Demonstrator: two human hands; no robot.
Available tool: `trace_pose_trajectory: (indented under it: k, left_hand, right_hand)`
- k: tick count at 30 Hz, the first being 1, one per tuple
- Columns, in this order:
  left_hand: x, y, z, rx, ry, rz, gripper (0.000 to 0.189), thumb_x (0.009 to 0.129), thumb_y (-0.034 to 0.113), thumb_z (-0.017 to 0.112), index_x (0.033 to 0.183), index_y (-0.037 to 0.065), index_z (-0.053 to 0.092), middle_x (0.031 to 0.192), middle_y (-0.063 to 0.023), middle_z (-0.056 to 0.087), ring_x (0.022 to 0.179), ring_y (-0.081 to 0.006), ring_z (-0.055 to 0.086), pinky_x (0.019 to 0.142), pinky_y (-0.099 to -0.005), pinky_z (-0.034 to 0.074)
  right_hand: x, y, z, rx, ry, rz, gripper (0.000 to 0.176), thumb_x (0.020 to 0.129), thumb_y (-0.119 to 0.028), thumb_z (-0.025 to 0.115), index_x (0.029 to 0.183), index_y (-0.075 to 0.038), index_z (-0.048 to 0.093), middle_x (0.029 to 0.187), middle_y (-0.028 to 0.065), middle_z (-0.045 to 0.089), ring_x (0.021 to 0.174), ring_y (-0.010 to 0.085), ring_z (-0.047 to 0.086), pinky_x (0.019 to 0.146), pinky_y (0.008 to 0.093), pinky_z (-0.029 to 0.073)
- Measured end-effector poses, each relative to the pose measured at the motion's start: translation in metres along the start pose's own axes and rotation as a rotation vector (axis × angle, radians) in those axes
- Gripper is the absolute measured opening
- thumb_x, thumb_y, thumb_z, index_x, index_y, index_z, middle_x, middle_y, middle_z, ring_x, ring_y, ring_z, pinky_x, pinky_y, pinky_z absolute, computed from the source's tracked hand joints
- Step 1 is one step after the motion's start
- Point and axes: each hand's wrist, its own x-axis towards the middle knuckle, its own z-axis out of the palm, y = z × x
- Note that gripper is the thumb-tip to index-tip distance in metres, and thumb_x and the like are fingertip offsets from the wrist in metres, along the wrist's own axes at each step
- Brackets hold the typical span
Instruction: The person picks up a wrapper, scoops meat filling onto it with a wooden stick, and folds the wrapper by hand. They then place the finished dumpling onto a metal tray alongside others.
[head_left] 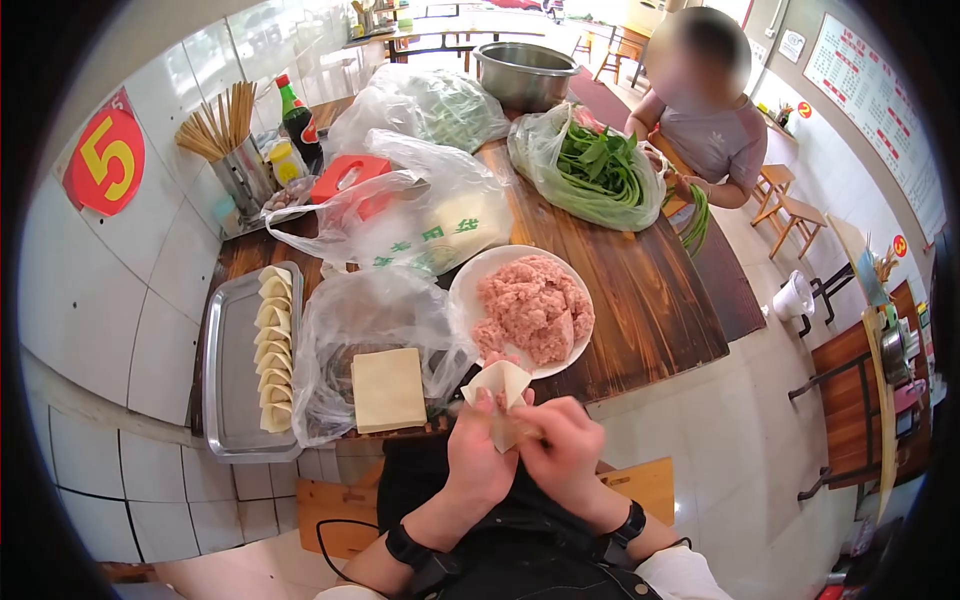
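Observation:
My left hand [478, 455] holds up a wonton wrapper [505, 378], folded partly open, with a bit of pink filling showing on it. Against the wrapper's lower side, my right hand [565, 445] has its fingers curled; motion blurs them, and whatever they grip is hidden. Just beyond both hands, a white plate [462, 290] bears a mound of minced meat [535, 308]. To the left, a stack of square wrappers [388, 390] lies on a clear plastic bag [335, 335]. A metal tray [235, 360] holds a row of folded wontons [274, 350] along its right side.
Farther back on the wooden table [660, 300] are plastic bags [430, 105], a red box [350, 183], a chopsticks holder [245, 170], a sauce bottle [298, 120] and a steel pot [525, 78]. Across it, a person [730, 150] handles leafy greens [600, 170].

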Motion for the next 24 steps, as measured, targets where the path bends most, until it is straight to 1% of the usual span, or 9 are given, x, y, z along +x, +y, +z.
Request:
trace_pose_trajectory:
  k: [1, 6, 9, 12, 15, 17, 18, 20, 24]
  left_hand:
    - [0.000, 0.001, 0.000, -0.002, 0.000, 0.003, 0.050, 0.108, 0.030, 0.035, 0.152, 0.007, 0.030, 0.151, -0.0107, 0.043, 0.138, -0.0263, 0.042, 0.118, -0.0413, 0.031]
    - [-0.002, 0.002, -0.003, -0.038, -0.030, 0.022, 0.055, 0.108, 0.033, 0.035, 0.150, -0.001, 0.030, 0.155, -0.0155, 0.036, 0.144, -0.0280, 0.034, 0.121, -0.0408, 0.024]
    - [-0.003, 0.003, -0.007, -0.065, -0.023, 0.004, 0.052, 0.108, 0.028, 0.038, 0.150, -0.001, 0.030, 0.153, -0.0162, 0.039, 0.142, -0.0282, 0.038, 0.120, -0.0410, 0.029]
    - [-0.007, 0.012, 0.001, 0.080, -0.022, 0.018, 0.045, 0.107, 0.020, 0.041, 0.147, -0.001, 0.035, 0.148, -0.0165, 0.046, 0.137, -0.0283, 0.045, 0.117, -0.0414, 0.034]
    - [-0.004, 0.018, -0.007, 0.060, 0.035, -0.013, 0.038, 0.106, 0.013, 0.042, 0.141, -0.002, 0.042, 0.142, -0.0157, 0.052, 0.132, -0.0276, 0.051, 0.114, -0.0414, 0.039]
    - [-0.003, 0.021, -0.006, 0.054, 0.022, -0.033, 0.036, 0.106, 0.013, 0.042, 0.139, -0.002, 0.044, 0.141, -0.0153, 0.053, 0.132, -0.0275, 0.051, 0.114, -0.0416, 0.039]
    - [-0.002, 0.021, -0.005, 0.051, 0.007, -0.053, 0.035, 0.106, 0.013, 0.041, 0.137, -0.002, 0.046, 0.140, -0.0150, 0.054, 0.132, -0.0273, 0.051, 0.114, -0.0418, 0.039]
    - [-0.002, 0.021, -0.002, 0.075, 0.013, -0.072, 0.035, 0.106, 0.013, 0.041, 0.138, -0.002, 0.045, 0.140, -0.0152, 0.054, 0.132, -0.0276, 0.052, 0.114, -0.0419, 0.039]
    - [0.000, 0.023, -0.003, 0.167, 0.028, -0.122, 0.038, 0.107, 0.014, 0.040, 0.142, -0.001, 0.042, 0.140, -0.0162, 0.054, 0.131, -0.0281, 0.052, 0.115, -0.0423, 0.038]
  right_hand:
    - [-0.002, 0.000, 0.005, -0.070, -0.025, -0.054, 0.030, 0.068, 0.000, 0.076, 0.097, -0.008, 0.074, 0.080, 0.0096, 0.065, 0.064, 0.0231, 0.066, 0.057, 0.0310, 0.053]
    - [-0.003, -0.004, 0.018, -0.153, -0.041, -0.098, 0.027, 0.070, -0.003, 0.077, 0.096, -0.009, 0.074, 0.079, 0.0070, 0.066, 0.061, 0.0235, 0.065, 0.054, 0.0311, 0.052]
    - [-0.004, -0.004, 0.017, -0.151, -0.051, -0.044, 0.027, 0.072, -0.011, 0.080, 0.098, -0.012, 0.074, 0.079, 0.0045, 0.065, 0.061, 0.0220, 0.064, 0.053, 0.0305, 0.051]
    - [0.005, -0.012, -0.017, 0.042, -0.230, 0.166, 0.027, 0.078, -0.014, 0.079, 0.104, -0.009, 0.074, 0.083, 0.0075, 0.065, 0.062, 0.0220, 0.064, 0.057, 0.0305, 0.052]
    - [0.011, 0.010, -0.039, 0.022, -0.129, 0.106, 0.023, 0.079, -0.015, 0.078, 0.102, -0.010, 0.074, 0.080, 0.0075, 0.064, 0.061, 0.0223, 0.063, 0.057, 0.0318, 0.051]
    - [0.019, 0.013, -0.049, -0.243, -0.141, 0.026, 0.017, 0.080, -0.018, 0.078, 0.095, -0.010, 0.074, 0.077, 0.0058, 0.063, 0.060, 0.0238, 0.062, 0.056, 0.0339, 0.050]
    - [0.021, 0.015, -0.051, -0.245, -0.139, 0.026, 0.017, 0.080, -0.018, 0.078, 0.095, -0.010, 0.074, 0.077, 0.0058, 0.063, 0.060, 0.0238, 0.062, 0.056, 0.0339, 0.050]
    - [0.024, 0.018, -0.052, -0.413, -0.195, -0.014, 0.013, 0.081, -0.021, 0.078, 0.087, -0.011, 0.072, 0.073, 0.0042, 0.063, 0.060, 0.0256, 0.063, 0.053, 0.0356, 0.047]
    - [0.036, 0.035, -0.060, -0.420, -0.161, 0.031, 0.014, 0.081, -0.024, 0.077, 0.084, -0.012, 0.071, 0.071, 0.0039, 0.063, 0.061, 0.0267, 0.063, 0.053, 0.0373, 0.046]
